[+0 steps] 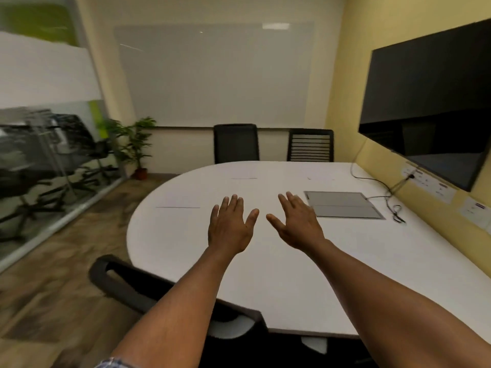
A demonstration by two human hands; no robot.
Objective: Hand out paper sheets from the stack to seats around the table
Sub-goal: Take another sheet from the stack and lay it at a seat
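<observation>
Table (265, 288) white, oval (chairs (236, 143) beyond); left hand (229, 227), right hand (297, 224) spread, empty.

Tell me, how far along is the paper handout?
Sheets already lie on the table: one at the left, one before the far chair, possibly another. Left hand and right hand hover empty. No stack shows, so what remains is unclear.

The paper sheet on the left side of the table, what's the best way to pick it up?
The paper sheet lies flat near the table edge. Grip its near edge, coming from the left side with the open left hand: slide it slightly past the rim, then pinch.
</observation>
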